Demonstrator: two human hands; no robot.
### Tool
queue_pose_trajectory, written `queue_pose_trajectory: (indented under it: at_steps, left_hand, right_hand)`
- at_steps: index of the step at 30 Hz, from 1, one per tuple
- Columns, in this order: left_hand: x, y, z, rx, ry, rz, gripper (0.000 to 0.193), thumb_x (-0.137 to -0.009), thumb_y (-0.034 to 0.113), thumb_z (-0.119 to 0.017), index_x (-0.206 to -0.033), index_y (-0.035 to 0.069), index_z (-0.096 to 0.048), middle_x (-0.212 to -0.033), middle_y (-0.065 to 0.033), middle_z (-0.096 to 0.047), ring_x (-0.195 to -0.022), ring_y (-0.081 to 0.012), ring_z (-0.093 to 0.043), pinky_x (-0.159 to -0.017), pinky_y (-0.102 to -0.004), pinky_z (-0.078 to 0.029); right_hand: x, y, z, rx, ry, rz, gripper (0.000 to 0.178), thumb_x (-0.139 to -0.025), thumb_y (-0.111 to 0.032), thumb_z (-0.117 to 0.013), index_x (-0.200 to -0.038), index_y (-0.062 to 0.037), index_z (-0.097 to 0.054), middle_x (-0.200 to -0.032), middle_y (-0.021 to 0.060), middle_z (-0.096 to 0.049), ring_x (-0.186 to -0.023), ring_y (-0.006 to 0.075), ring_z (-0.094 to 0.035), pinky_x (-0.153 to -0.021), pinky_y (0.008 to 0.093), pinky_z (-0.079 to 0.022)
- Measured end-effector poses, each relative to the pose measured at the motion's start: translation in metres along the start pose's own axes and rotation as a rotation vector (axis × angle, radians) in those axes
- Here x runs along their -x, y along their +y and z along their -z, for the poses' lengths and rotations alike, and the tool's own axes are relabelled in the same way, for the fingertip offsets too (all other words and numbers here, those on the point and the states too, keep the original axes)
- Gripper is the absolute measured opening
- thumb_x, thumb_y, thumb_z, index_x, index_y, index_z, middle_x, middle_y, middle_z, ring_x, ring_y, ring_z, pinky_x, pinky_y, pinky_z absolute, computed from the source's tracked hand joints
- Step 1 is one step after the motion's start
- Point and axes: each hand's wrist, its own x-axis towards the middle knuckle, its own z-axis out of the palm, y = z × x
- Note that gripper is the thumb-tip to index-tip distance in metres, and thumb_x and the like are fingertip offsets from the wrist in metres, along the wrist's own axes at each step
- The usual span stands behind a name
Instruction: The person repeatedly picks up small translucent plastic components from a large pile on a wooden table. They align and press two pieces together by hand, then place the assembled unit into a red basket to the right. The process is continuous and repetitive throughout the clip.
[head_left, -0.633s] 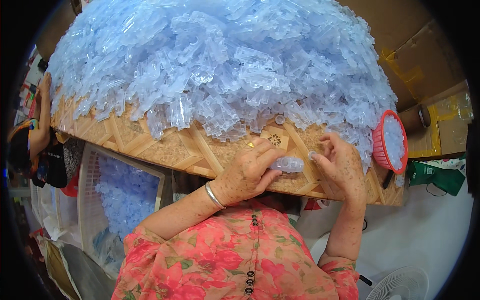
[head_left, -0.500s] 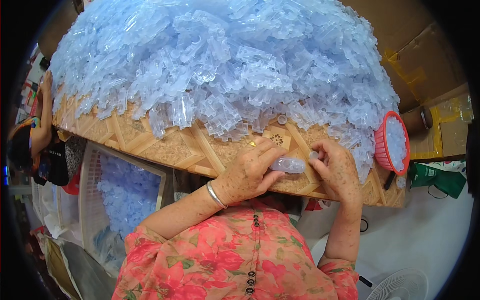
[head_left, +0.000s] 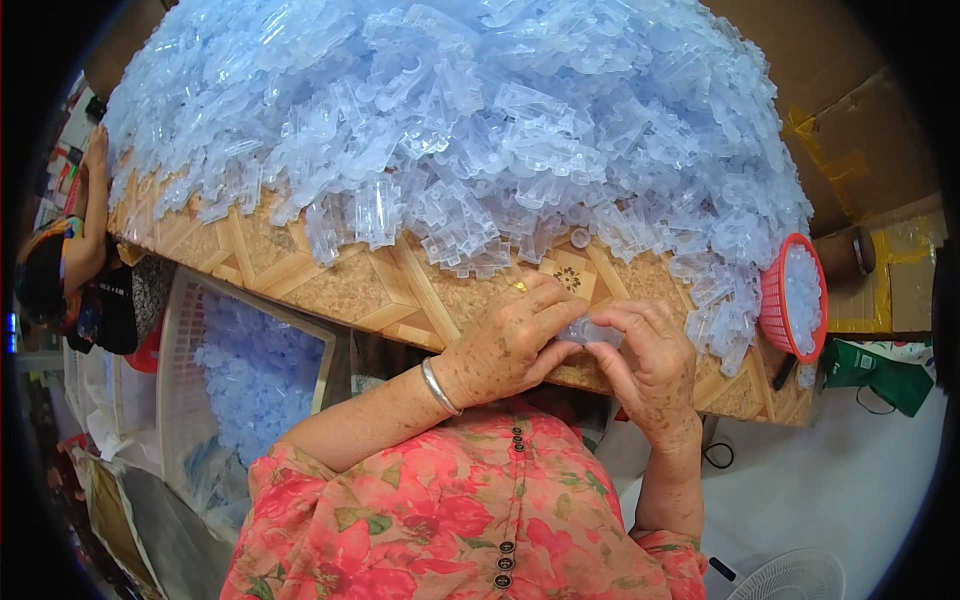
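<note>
Near the table's front edge, my left hand (head_left: 508,332) is closed around a small translucent plastic case (head_left: 585,331). My right hand (head_left: 655,370) meets it from the right, with thumb and fingers pinched on the case's right end. Fingers cover much of the case, and the small round disc from the earlier frame cannot be made out now. Just beyond the hands rises a large heap of similar pale-blue, clear plastic pieces (head_left: 450,120). One small round piece (head_left: 580,238) lies apart at the heap's front edge.
The wood-patterned table (head_left: 300,285) curves along its front. A red basket (head_left: 770,305) holding clear pieces stands at its right end, near a dark stick (head_left: 785,375). A white crate (head_left: 172,390) of bluish pieces sits below left. Another person's arm (head_left: 95,205) rests at the far left.
My right hand has moved left to the case, bringing the small round disc against its right end. My left hand keeps its hold. The view has shifted slightly.
</note>
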Motion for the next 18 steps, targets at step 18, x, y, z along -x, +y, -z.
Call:
queue_pose_trajectory:
  at_steps: [18]
  left_hand:
    - [-0.003,0.002,-0.002,0.000,0.029,-0.018,0.048,-0.076,0.005,-0.079,-0.122,0.000,-0.066,-0.111,-0.0187,-0.067,-0.105,-0.0390,-0.063,-0.091,-0.0446,-0.054]
  right_hand:
    - [-0.003,-0.001,-0.002,0.023,-0.013,0.037,0.038,-0.077,-0.011,-0.083,-0.112,-0.0039,-0.068,-0.105,0.0102,-0.068,-0.094,0.0302,-0.065,-0.077,0.0417,-0.054]
